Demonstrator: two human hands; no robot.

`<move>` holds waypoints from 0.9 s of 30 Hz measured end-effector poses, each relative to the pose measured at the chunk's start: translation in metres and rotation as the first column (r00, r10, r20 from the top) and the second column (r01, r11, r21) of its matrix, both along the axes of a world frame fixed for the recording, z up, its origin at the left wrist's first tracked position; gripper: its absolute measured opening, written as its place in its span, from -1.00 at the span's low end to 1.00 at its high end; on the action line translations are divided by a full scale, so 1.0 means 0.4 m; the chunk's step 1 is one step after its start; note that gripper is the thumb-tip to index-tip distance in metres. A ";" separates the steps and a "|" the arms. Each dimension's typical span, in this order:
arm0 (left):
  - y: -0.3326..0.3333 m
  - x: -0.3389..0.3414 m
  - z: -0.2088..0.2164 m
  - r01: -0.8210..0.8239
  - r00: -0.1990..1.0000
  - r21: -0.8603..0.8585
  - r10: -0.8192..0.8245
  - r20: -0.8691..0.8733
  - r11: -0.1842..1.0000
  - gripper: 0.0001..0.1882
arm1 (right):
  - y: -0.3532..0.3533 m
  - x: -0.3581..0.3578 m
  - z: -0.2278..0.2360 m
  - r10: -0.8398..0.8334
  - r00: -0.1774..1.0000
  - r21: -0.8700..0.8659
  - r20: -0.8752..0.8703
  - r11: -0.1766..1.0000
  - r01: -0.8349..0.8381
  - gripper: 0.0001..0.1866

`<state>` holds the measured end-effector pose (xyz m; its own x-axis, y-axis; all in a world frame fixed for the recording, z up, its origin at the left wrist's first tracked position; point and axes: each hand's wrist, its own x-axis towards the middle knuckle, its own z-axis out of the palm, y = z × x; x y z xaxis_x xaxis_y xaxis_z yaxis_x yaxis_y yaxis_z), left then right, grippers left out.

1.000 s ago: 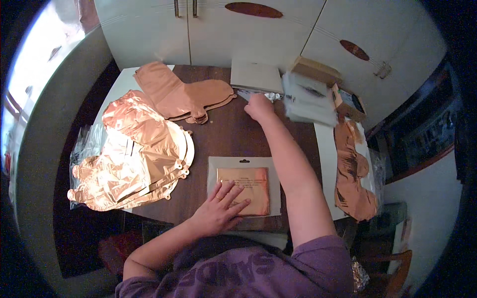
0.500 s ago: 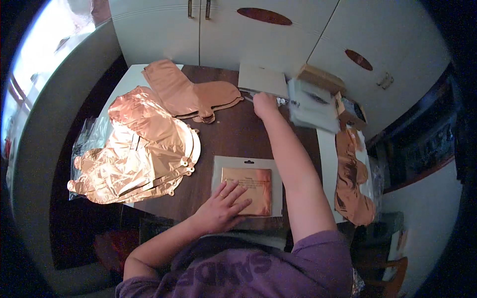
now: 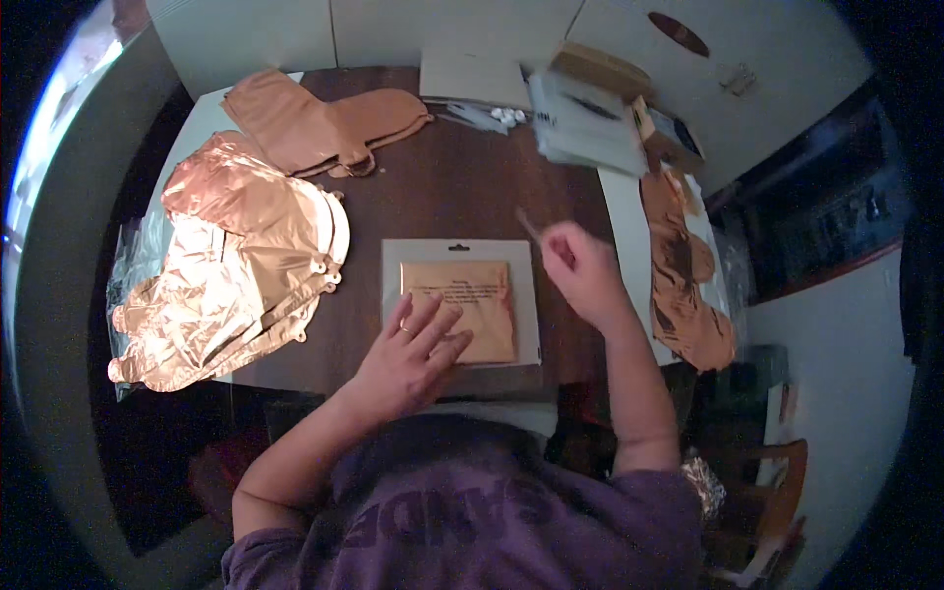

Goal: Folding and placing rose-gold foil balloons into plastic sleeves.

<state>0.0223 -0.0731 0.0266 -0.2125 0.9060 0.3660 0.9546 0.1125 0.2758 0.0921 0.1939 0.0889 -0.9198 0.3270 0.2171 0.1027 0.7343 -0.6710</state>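
My left hand [image 3: 408, 356] is open, its fingers spread over the lower left of a flat packet [image 3: 526, 265] in front of me. That packet is clear, with a hang hole at its top and a folded rose-gold foil sheet [image 3: 482, 324] inside. To the right of the packet, my right hand [image 3: 582, 267] is closed on a thin, pale straw [image 3: 528, 224], which sticks out toward the far left and is smeared by motion. More pale straws [image 3: 474, 117] lie at the far side, beside several small white rolls [image 3: 508, 117].
Flat rose-gold foil balloons [image 3: 246, 265] cover the left side, with matte ones [image 3: 324, 118] behind them. Another foil balloon [image 3: 678, 275] lies at the right edge of the brown table [image 3: 433, 197]. Clear bags [image 3: 585, 118], a cardboard box [image 3: 605, 67] and white card [image 3: 472, 79] stand at the back.
My right hand has come back from the far straws toward me, bringing one straw. My left hand has stayed at the packet, its fingers slightly raised. The whole view has shifted.
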 end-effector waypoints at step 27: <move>0.066 0.046 -0.033 0.109 0.968 0.206 -0.151 0.202 0.972 -0.82 | -0.167 0.304 -0.070 -0.071 0.980 0.080 0.186 0.995 0.057 -0.62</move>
